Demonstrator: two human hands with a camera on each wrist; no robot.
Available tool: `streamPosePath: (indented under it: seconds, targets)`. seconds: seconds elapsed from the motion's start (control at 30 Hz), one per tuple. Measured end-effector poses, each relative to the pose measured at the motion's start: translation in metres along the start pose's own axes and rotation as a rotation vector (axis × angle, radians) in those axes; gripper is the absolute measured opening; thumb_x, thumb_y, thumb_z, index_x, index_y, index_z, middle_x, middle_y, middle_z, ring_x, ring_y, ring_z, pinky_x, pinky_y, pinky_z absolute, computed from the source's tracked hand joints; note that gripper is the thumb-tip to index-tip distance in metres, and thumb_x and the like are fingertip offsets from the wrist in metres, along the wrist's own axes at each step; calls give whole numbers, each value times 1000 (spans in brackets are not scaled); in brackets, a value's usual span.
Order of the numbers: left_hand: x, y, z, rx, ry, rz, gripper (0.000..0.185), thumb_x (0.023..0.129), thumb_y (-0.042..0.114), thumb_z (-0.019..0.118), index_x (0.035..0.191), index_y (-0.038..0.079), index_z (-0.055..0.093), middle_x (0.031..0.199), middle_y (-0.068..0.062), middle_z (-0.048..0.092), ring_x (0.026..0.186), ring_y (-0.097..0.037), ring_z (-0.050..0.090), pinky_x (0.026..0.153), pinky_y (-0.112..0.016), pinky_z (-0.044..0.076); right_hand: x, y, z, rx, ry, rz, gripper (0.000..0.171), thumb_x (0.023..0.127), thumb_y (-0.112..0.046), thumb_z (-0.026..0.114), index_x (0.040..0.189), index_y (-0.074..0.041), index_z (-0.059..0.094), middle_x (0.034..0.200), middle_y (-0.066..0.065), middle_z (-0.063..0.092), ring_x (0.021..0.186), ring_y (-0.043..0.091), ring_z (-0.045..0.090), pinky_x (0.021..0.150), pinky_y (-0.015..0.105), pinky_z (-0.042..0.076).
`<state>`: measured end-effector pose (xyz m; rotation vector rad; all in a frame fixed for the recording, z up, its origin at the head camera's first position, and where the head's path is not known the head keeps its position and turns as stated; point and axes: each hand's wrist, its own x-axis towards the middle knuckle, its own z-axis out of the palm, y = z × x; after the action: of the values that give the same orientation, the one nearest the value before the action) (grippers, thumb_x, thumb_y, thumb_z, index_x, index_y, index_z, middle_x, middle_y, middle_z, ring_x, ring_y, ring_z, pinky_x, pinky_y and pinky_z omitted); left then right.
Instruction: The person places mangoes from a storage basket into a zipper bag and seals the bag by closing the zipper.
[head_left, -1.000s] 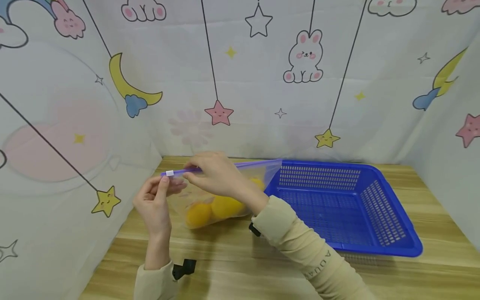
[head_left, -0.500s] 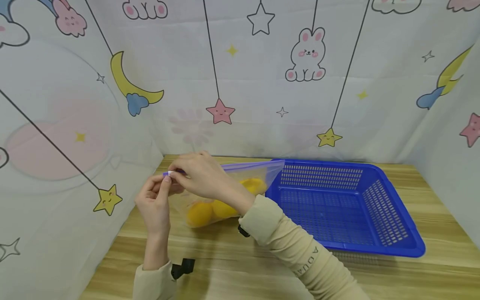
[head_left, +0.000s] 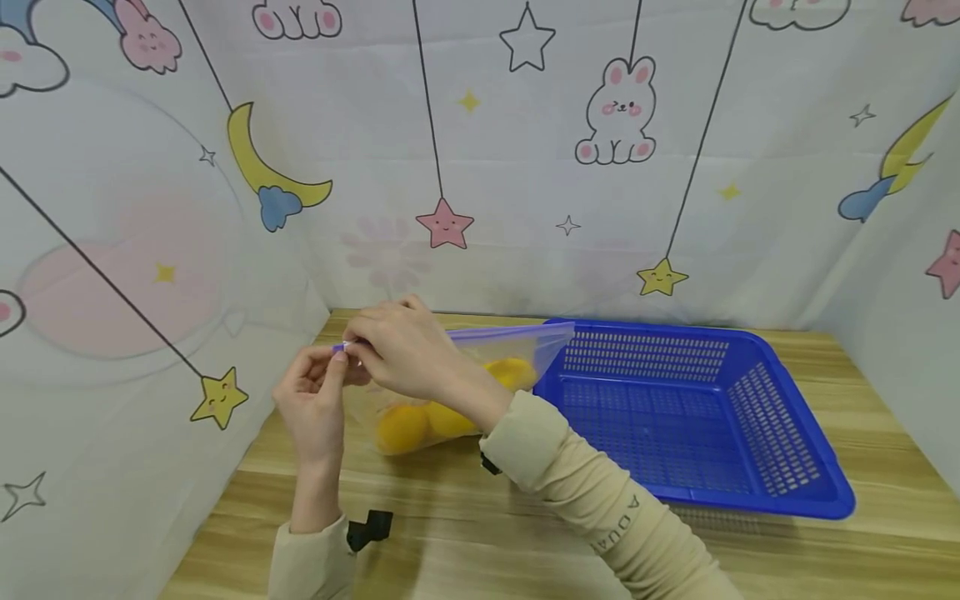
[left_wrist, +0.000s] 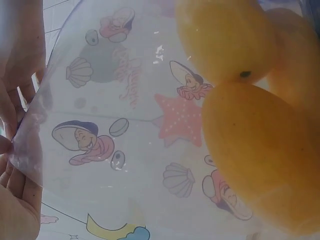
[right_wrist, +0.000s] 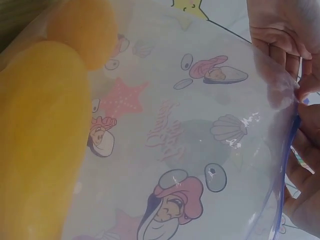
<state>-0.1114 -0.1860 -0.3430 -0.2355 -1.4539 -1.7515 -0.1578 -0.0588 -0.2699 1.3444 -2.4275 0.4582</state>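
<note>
A clear zip bag (head_left: 362, 410) with a purple top strip stands upright on the table. Inside it lie several yellow-orange fruits (head_left: 401, 427), smooth and rounded, perhaps mangoes. Printed shells and starfish show on the bag (left_wrist: 115, 100) in the left wrist view. My left hand (head_left: 313, 408) pinches the strip's left end between thumb and fingers. Right beside it, my right hand (head_left: 405, 350) pinches the strip at the small white slider (head_left: 347, 345), which is mostly covered by fingertips. In the right wrist view both hands meet at the purple strip (right_wrist: 287, 160).
A blue plastic basket (head_left: 787, 500) with slotted walls stands just right of the bag, whose right corner overlaps its left rim. Both are on a wood-grain table (head_left: 450, 533). Curtains (head_left: 510, 167) with cartoon prints enclose the back and sides.
My right hand has slid left along the purple strip to the white slider, next to my left hand. The left hand keeps its pinch at the corner.
</note>
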Motion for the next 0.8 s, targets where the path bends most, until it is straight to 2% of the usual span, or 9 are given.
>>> streamPosePath:
  seconds: [0.07,0.3,0.8]
  targets:
    - [1,-1,1,-7,18,11,14,89,-7,58,82,-19,58,71,-1,72,54,-11,68,53,-21,57,0,0,1,3,11,-2,20,99,-30,51,102,-23,69,98,-13,69,91,5,61,88,28,40]
    - [1,0,7,-2,99,-3,15,87,-10,56,77,-4,65,68,-1,71,52,-10,67,51,-20,56,0,3,4,19,43,-11,17,99,-30,53,99,-24,69,96,-14,69,90,5,60,87,28,39]
    - [0,-1,11,-18,118,9,13,87,-10,55,76,-14,61,67,-1,72,52,-11,67,51,-20,56,-4,7,6,-8,87,-27,15,97,-29,55,99,-24,69,96,-13,70,91,7,62,85,29,40]
